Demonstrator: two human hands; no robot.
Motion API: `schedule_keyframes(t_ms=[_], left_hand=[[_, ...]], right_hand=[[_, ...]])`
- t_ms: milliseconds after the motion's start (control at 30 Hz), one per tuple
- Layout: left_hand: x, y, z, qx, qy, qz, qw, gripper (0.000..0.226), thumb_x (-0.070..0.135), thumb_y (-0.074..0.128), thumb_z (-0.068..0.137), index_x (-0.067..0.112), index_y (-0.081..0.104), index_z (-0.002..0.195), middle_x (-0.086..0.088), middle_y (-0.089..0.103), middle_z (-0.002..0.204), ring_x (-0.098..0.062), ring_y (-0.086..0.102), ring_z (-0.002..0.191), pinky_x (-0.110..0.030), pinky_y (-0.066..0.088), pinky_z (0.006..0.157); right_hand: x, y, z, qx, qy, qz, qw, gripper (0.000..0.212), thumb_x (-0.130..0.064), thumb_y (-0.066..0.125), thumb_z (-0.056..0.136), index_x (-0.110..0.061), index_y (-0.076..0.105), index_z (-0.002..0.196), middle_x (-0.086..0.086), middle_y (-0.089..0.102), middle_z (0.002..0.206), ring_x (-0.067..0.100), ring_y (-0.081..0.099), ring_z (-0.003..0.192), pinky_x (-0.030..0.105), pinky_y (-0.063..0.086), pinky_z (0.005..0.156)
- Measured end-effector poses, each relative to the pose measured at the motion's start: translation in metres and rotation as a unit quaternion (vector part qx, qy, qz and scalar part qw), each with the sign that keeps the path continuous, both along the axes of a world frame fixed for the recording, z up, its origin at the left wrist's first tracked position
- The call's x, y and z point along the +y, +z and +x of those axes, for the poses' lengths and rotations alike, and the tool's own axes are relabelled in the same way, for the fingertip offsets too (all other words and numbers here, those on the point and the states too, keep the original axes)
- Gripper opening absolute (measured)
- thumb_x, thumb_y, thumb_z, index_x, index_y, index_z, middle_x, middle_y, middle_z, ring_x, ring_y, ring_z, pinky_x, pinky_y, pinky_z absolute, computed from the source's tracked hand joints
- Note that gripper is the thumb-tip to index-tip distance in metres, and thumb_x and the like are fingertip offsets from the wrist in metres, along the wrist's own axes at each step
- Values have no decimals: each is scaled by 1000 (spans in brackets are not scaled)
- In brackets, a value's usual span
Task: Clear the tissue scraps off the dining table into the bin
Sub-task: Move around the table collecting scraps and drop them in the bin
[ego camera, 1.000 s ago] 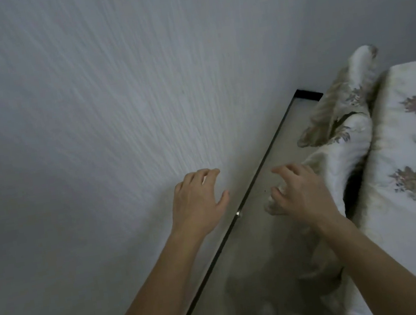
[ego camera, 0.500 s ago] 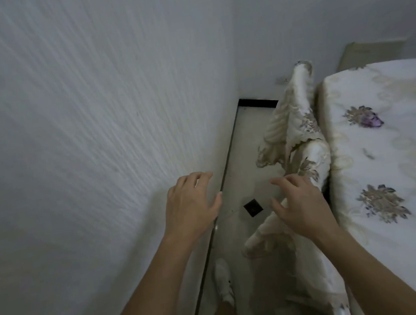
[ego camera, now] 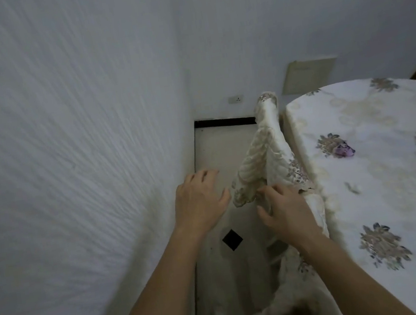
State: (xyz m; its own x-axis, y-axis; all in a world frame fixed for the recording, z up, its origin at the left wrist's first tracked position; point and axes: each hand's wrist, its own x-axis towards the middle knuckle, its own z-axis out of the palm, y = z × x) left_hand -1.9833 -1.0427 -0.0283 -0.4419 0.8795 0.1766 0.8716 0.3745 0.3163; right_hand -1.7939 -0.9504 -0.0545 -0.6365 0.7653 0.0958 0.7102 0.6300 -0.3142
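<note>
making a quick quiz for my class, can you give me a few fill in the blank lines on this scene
1. The right hand touches the hanging ____ by the table edge.
2. The left hand is open and holds ____.
3. The tablecloth on the table is printed with ____.
4. On the floor near the hands lies a small ____ diamond tile.

Missing words: cloth; nothing; flowers; black

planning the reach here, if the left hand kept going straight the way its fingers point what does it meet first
The left hand is open, fingers aimed up the floor strip between wall and draped tablecloth fold. The way looks free until the black skirting at the far wall, though depth is unclear.
</note>
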Motion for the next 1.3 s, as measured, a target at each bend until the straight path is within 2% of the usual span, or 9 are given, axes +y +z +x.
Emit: schedule_keyframes(t_ms=[233, 433, 567, 700, 800, 900, 1067, 1200, 1300], left_hand=[[75, -13, -32, -37, -6, -18, 999, 51, 48, 51, 92, 20, 52, 135, -4, 59, 128, -26, 51, 114, -39, 44, 88], [163, -23, -58, -25, -54, -36, 998, 51, 49, 50, 92, 22, 51, 135, -2, 58, 131, -23, 50, 119, -40, 43, 92], [240, -28, -80, 3, -97, -41, 994, 50, 48, 52, 89, 22, 55, 132, -1, 61, 126, -23, 52, 115, -40, 45, 90], [316, -23, -89, 26, -143, -33, 989, 49, 46, 53, 86, 19, 59, 126, -2, 64, 119, -24, 56, 109, -40, 47, 87], [364, -14, -79, 37, -197, -17, 979, 47, 46, 50, 85, 18, 60, 122, -1, 65, 114, -24, 58, 105, -40, 47, 84], [405, -8, -59, 20, -255, -26, 966, 48, 48, 47, 86, 22, 58, 124, 1, 63, 118, -22, 56, 107, -40, 47, 86], [459, -15, -11, -7, -369, -44, 928, 48, 48, 45, 88, 21, 57, 126, 2, 62, 122, -22, 56, 111, -43, 49, 92], [497, -30, 31, -11, -455, -64, 888, 51, 49, 45, 88, 23, 56, 130, 4, 60, 128, -21, 53, 117, -43, 48, 94], [514, -42, 63, -15, -514, -77, 854, 48, 46, 52, 87, 23, 58, 129, 3, 61, 125, -22, 54, 114, -41, 49, 88]], right_hand=[[43, -11, -32, 16, -29, -24, 999, 28, -35, 58, 84, -21, 61, 109, 2, 60, 101, 26, 54, 96, 43, 51, 78], [123, -27, -44, 24, -69, -9, 997, 32, -34, 56, 85, -16, 64, 111, 5, 62, 106, 27, 55, 99, 43, 51, 81], [192, -40, -61, 78, -101, 10, 992, 33, -30, 55, 86, -12, 65, 113, 7, 58, 94, 29, 53, 88, 46, 51, 71], [250, -37, -64, 119, -150, 22, 981, 32, -24, 67, 83, -14, 65, 113, 8, 59, 97, 28, 54, 90, 41, 50, 72], [283, -34, -49, 112, -191, 23, 975, 30, -25, 65, 83, -14, 66, 111, 8, 58, 96, 28, 53, 87, 39, 48, 69], [304, -33, -25, 98, -230, 37, 968, 28, -22, 64, 83, -13, 66, 110, 10, 60, 96, 30, 54, 86, 41, 48, 69], [317, -33, 18, 76, -341, -4, 937, 36, -30, 61, 83, -17, 65, 116, 7, 62, 110, 30, 56, 103, 44, 52, 79], [308, -36, 57, 35, -425, -7, 905, 33, -28, 66, 81, -18, 66, 112, 5, 63, 106, 28, 58, 97, 39, 51, 71], [290, -41, 82, 8, -493, -22, 870, 33, -28, 69, 81, -19, 65, 113, 4, 61, 106, 27, 58, 96, 37, 49, 69]])
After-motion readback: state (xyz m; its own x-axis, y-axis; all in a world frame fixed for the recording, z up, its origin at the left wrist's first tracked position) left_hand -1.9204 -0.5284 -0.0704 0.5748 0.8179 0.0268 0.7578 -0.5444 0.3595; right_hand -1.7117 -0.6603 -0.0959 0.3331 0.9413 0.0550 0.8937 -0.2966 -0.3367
